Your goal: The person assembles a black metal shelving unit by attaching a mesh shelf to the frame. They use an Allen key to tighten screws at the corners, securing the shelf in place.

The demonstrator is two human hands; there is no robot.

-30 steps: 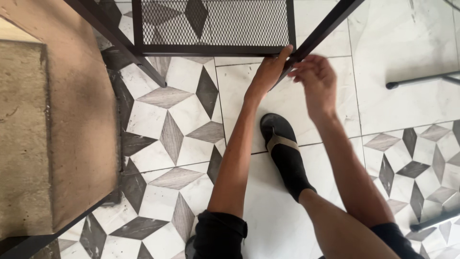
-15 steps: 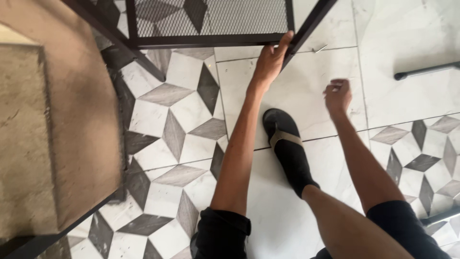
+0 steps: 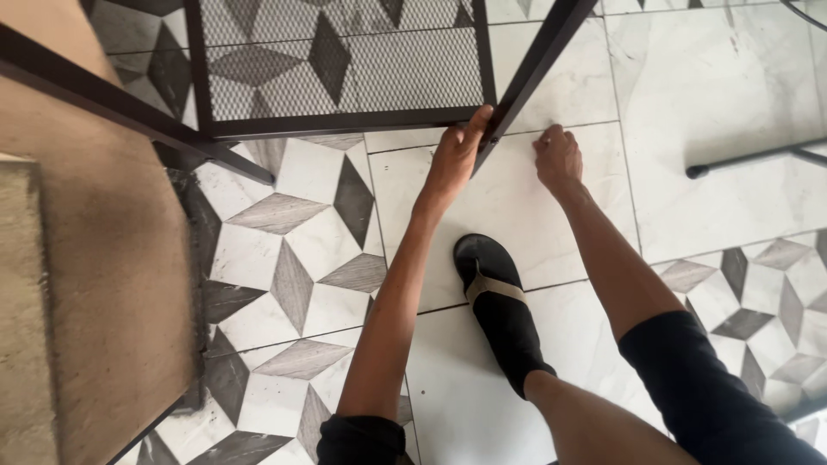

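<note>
Gripping the lower corner of a black mesh panel (image 3: 345, 69), the left hand (image 3: 457, 159) has fingers curled around the frame edge where a slanted black bar (image 3: 534, 65) meets it. Right hand (image 3: 558, 158) is just beside the bar, fingers bunched loosely, empty, knuckles near the white floor tile (image 3: 715, 77). Black sandal (image 3: 500, 306) sits on the tile below both hands. Brown wooden surface (image 3: 103, 284) at left.

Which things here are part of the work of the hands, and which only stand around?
In use:
- left hand, gripping the corner of the black mesh panel
- right hand, beside the slanted black bar

Standing around:
- wooden furniture
- sandalled foot
- patterned floor tiles
</note>
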